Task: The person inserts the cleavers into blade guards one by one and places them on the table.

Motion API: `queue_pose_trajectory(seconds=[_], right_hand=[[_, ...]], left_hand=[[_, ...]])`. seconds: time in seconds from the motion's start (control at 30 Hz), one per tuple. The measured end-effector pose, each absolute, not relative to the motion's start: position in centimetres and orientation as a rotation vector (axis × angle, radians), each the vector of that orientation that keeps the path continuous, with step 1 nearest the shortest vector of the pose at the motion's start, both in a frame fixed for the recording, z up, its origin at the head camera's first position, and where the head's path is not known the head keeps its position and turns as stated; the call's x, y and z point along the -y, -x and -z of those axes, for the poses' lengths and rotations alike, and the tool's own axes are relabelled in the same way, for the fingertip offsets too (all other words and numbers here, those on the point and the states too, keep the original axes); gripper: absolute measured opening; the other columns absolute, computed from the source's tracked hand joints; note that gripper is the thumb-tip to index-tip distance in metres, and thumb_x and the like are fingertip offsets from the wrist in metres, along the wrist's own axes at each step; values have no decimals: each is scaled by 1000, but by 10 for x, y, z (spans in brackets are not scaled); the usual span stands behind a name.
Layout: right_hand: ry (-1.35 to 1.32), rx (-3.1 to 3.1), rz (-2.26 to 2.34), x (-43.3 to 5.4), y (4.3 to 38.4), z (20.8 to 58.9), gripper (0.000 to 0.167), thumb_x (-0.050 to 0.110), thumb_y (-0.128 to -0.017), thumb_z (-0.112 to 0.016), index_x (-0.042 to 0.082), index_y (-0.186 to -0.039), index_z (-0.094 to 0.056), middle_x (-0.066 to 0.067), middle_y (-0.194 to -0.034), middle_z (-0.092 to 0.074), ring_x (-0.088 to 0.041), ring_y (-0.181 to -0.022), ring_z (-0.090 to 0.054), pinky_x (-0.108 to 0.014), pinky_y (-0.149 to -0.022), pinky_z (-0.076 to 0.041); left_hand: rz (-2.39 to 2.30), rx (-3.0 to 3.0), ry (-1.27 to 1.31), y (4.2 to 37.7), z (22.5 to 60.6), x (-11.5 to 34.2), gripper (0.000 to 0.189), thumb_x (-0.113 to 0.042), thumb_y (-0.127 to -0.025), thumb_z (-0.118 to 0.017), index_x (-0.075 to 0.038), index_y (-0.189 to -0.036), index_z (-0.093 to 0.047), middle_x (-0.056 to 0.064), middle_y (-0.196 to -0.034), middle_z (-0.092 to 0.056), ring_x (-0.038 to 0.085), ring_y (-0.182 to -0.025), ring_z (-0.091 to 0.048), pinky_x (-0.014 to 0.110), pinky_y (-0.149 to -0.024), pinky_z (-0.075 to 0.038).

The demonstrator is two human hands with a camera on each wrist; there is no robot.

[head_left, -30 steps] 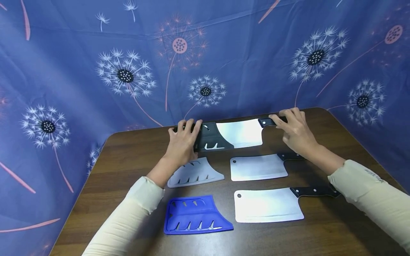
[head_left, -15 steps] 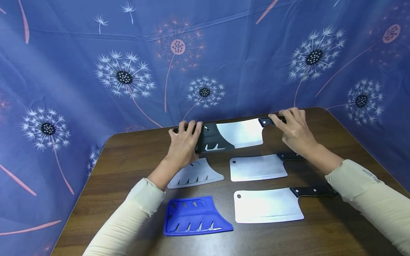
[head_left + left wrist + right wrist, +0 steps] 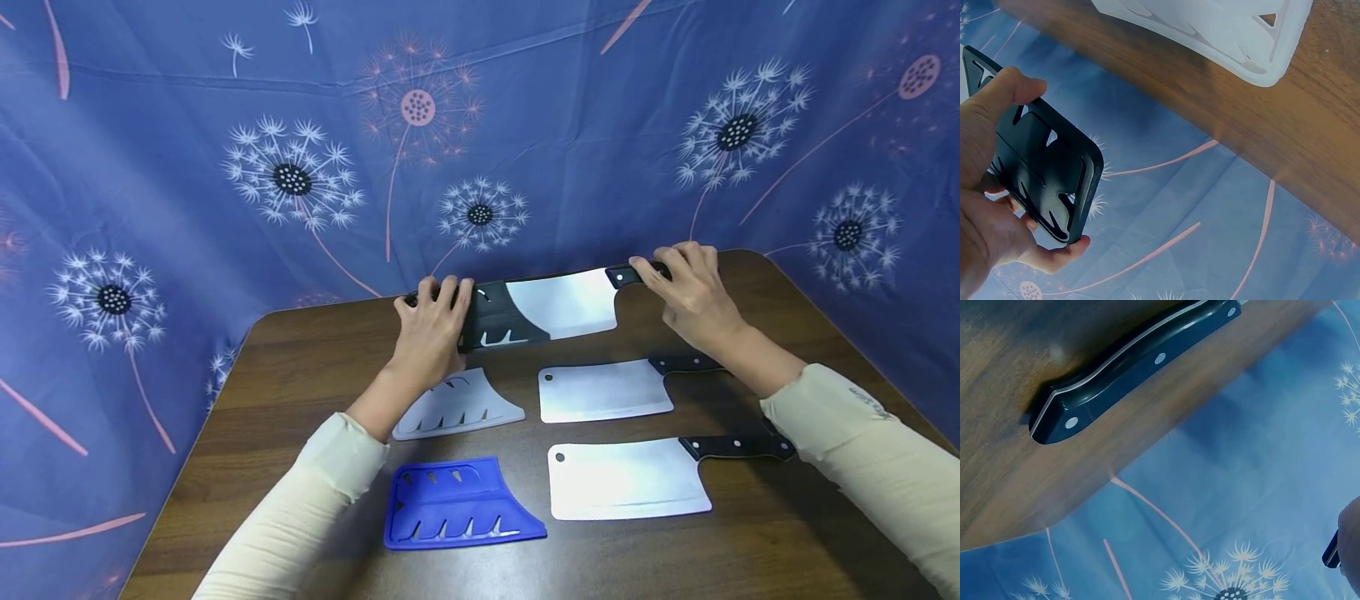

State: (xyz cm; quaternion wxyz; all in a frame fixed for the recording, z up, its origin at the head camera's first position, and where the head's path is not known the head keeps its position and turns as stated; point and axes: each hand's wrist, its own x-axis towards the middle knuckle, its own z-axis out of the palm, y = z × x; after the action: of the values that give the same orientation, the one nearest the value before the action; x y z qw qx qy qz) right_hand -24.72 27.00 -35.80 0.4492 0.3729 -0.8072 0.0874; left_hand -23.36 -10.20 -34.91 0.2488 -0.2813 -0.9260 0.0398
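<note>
"Checking in, quick: how far along are we?"

"0 of 3 finished, IMO; 1 in progress. L hand [image 3: 427,337] grips the black cover [image 3: 501,319], thumb on one edge, fingers round the other. R hand [image 3: 692,296] pinches the handle [image 3: 619,277] of the held cleaver [image 3: 573,304]."

"Where's that lot, approx.?"

"Far edge of the table [image 3: 300,367], in front of the dandelion curtain [image 3: 570,183]. Looks lifted off the wood, acc. to the L wrist view. R wrist cam barely catches its hand, so go by the head view."

"Is the held cleaver sheathed?"

"Part-way, prob. Black cover hides the front end; the steel nearest the handle is bare. Can't tell how deep it sits inside, so I'd say half done, max."

"And what's left?"

"2 pairs, AFAICT. White cover [image 3: 465,407] lies flat just L of the middle cleaver [image 3: 606,392], w/ a gap btwn. Blue cover [image 3: 457,504], same deal, beside the near cleaver [image 3: 630,481]. Both cleavers have fully bare steel, and neither hand holds any of those 4."
</note>
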Motion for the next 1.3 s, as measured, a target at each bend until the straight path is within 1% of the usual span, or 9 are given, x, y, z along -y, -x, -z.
queue_pose_trajectory(seconds=[0.2, 0.37, 0.5, 0.7, 1.0, 1.17, 1.23, 1.3], right_hand=[[-926, 2002, -201, -271, 248, 358, 83, -32, -51, -65, 8, -124, -57, -24, -103, -51, -42, -92, -43, -57, -73, -32], [-934, 1990, -193, -272, 249, 358, 83, -32, -52, -63, 8, -123, -57, -23, -102, -52, -42, -90, -44, -56, -70, -32], [-936, 1983, -196, -273, 249, 357, 81, -33, -53, -61, 8, -123, -57, -23, -102, -52, -43, -89, -44, -55, -68, -31], [-940, 2009, -185, -274, 247, 357, 82, -32, -53, -63, 9, -124, -57, -23, -103, -52, -43, -90, -44, -55, -69, -32], [-945, 2065, -159, -276, 244, 360, 79, -32, -58, -62, 7, -126, -55, -25, -104, -52, -43, -90, -45, -54, -70, -33], [-973, 2061, -147, -277, 245, 359, 81, -32, -56, -65, 7, -126, -55, -24, -104, -51, -43, -91, -45, -55, -72, -34], [-982, 2072, -137, -277, 245, 358, 82, -32, -56, -65, 7, -127, -55, -24, -104, -51, -43, -92, -45, -56, -73, -34], [-981, 2093, -134, -277, 245, 357, 82, -32, -58, -64, 8, -128, -54, -25, -105, -50, -43, -92, -44, -56, -73, -34]], left_hand=[[-139, 2518, 756, 232, 350, 102, 103, -34, -52, -88, -5, -136, -36, 16, -129, -42, 41, -117, -37, 62, -67, -38], [-153, 2526, 761, 232, 350, 102, 104, -35, -52, -89, -5, -138, -36, 15, -130, -42, 42, -118, -37, 62, -67, -38], [-147, 2528, 771, 232, 349, 101, 106, -35, -53, -89, -5, -139, -36, 15, -130, -42, 42, -118, -37, 63, -68, -37], [-170, 2526, 764, 232, 350, 101, 105, -38, -54, -89, -5, -139, -37, 14, -130, -42, 41, -118, -37, 62, -68, -39], [-238, 2531, 757, 230, 352, 100, 106, -37, -56, -87, -6, -143, -35, 13, -133, -41, 40, -119, -36, 61, -69, -38], [-281, 2517, 798, 228, 356, 99, 112, -41, -52, -92, -6, -142, -35, 13, -134, -41, 39, -120, -36, 62, -72, -37], [-270, 2523, 807, 227, 359, 98, 113, -42, -50, -93, -7, -140, -36, 13, -133, -41, 39, -120, -36, 63, -74, -37], [-223, 2538, 801, 227, 361, 99, 111, -40, -50, -92, -8, -140, -36, 14, -133, -41, 39, -120, -36, 63, -74, -37]])
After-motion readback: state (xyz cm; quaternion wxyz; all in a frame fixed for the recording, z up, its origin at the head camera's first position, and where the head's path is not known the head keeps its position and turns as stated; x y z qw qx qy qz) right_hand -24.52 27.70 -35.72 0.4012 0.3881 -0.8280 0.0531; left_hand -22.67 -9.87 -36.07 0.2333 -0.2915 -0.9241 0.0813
